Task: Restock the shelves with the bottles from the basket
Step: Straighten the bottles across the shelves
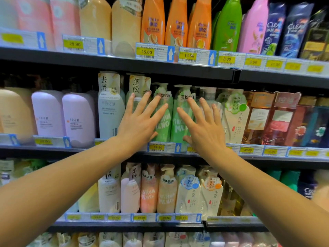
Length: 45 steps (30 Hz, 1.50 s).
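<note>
Two green pump bottles [173, 118] stand upright, side by side, on the middle shelf [114, 154], labels facing out.

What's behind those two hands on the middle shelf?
Behind the left hand and right hand stand two green pump bottles, side by side. Both hands are spread flat. Parts of their labels are covered, and whatever stands deeper on the middle shelf is hidden.

Two bare arms, no sleeves

The left hand [140, 122] and right hand [203, 125] show no rings, watch or gloves; the forearms are uncovered to the frame's edge.
</note>
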{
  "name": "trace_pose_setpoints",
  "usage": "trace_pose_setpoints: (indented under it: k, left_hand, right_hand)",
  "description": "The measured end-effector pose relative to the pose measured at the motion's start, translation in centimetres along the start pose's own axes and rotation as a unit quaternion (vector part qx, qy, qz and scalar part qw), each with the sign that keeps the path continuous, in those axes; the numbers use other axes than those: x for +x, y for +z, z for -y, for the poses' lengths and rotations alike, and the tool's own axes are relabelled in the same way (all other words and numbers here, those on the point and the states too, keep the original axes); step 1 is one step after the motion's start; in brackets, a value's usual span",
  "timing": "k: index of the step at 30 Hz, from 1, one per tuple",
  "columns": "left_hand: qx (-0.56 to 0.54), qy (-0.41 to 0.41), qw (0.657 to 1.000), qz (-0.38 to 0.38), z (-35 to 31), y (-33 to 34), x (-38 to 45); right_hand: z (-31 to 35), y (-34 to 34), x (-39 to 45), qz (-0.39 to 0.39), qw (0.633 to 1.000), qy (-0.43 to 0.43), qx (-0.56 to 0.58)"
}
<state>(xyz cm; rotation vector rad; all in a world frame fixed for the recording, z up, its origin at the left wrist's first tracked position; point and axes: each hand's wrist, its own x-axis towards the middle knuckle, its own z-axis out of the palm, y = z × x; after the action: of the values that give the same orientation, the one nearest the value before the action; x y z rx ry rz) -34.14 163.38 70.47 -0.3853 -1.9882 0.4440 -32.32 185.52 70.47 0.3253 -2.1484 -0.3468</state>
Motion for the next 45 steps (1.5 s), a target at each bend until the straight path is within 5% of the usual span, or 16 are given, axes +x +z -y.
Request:
trace_pose_setpoints:
  k: [20, 29, 45]
  left_hand:
    - [0.003, -0.011, 0.999, 0.045, -0.5, -0.2, 0.5]
    - [-0.078, -0.083, 0.992, -0.054, 4.8, -1.3, -4.5]
    - [-0.210, -0.120, 0.970, 0.025, 8.0, 0.0, -7.2]
  right_hand:
    - [0.2, 0.2, 0.2, 0.029, 0.999, 0.012, 0.006]
    - [5.6, -1.5, 1.3, -0.072, 0.988, -0.029, 0.135]
    - [10.5, -1.1, 5.3, -0.024, 0.992, -0.099, 0.070]
